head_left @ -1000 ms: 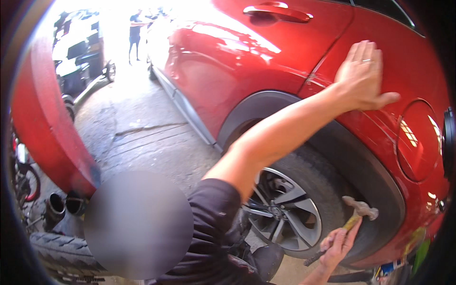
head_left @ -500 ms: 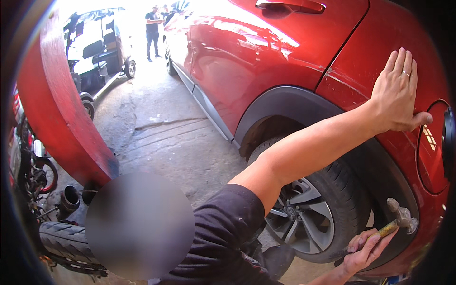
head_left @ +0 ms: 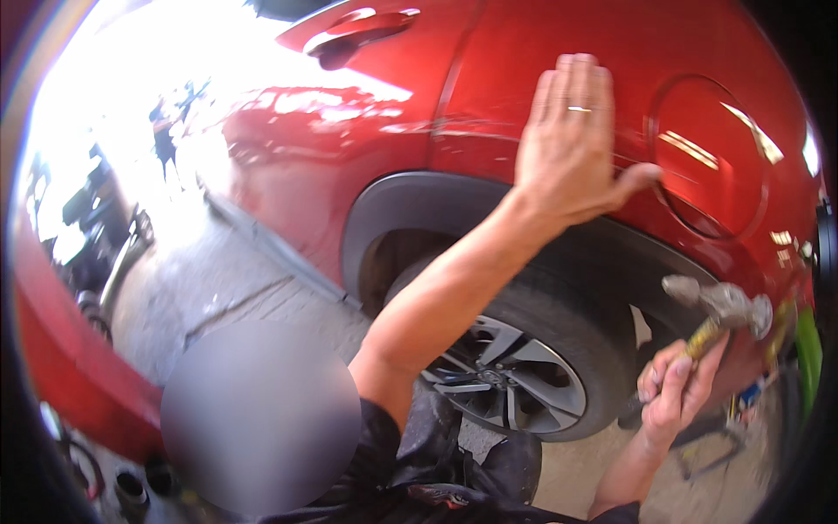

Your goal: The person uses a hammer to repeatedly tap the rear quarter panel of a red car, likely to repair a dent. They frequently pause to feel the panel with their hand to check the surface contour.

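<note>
My left hand point(head_left: 567, 144) lies flat on the red car's rear side panel point(head_left: 489, 96), fingers straight and together, thumb out beside the round fuel flap point(head_left: 707, 166). Scratches cross the paint near it. Below, my right hand point(head_left: 672, 389) grips the yellowish handle of a metal hammer point(head_left: 720, 301). The hammer head is held in front of the dark arch trim's rear part, by the tyre point(head_left: 576, 349); I cannot tell whether it touches. My left forearm passes over the arch and partly covers the wheel point(head_left: 493, 380). A round blur hides the lower left.
A curved red structure point(head_left: 61, 341) stands at my left, with metal pipes point(head_left: 131, 485) near its foot. Concrete floor point(head_left: 227, 271) runs beside the car toward blurred vehicles and figures point(head_left: 166, 131) in glare. A green object point(head_left: 807, 349) is at far right.
The view has swung, shifting car and both hands leftward and upward in the picture. The hammer has risen higher beside the rear arch trim. My left hand remains beside the fuel flap.
</note>
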Motion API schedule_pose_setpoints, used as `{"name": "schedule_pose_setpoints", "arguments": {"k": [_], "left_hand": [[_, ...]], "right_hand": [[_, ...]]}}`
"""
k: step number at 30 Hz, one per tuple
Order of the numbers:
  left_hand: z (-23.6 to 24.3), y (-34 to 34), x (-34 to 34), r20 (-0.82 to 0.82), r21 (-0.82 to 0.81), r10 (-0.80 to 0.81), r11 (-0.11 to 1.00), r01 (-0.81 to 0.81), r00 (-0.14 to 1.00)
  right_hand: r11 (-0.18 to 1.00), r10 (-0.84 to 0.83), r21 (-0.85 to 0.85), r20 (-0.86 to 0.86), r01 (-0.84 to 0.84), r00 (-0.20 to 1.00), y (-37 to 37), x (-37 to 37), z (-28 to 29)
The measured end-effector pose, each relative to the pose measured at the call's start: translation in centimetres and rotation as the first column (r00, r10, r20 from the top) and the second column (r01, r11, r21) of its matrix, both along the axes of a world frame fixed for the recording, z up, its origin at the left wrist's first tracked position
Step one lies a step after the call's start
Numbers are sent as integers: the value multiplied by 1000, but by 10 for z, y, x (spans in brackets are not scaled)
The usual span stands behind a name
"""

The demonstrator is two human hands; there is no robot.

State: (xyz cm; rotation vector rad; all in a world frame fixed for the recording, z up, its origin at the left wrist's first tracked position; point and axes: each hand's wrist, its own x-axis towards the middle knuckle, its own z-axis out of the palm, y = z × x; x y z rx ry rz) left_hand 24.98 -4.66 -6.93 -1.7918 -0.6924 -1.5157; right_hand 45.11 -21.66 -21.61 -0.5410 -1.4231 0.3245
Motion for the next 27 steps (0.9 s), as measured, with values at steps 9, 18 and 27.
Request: {"name": "schedule_pose_setpoints", "arguments": {"k": [9, 18, 27], "left_hand": [[-30, -24, -4, -105, -113, 28, 993, -40, 994], [-8, -18, -36, -197, -114, 133, 981, -157, 971], [120, 19, 2, -115, -277, 84, 954, -113, 990]], "right_hand": [[967, -229, 128, 47, 221, 972, -20, 1, 34], [998, -60, 17, -211, 65, 976, -12, 28, 6], [990, 117, -38, -326, -137, 938, 14, 63, -27]]}}
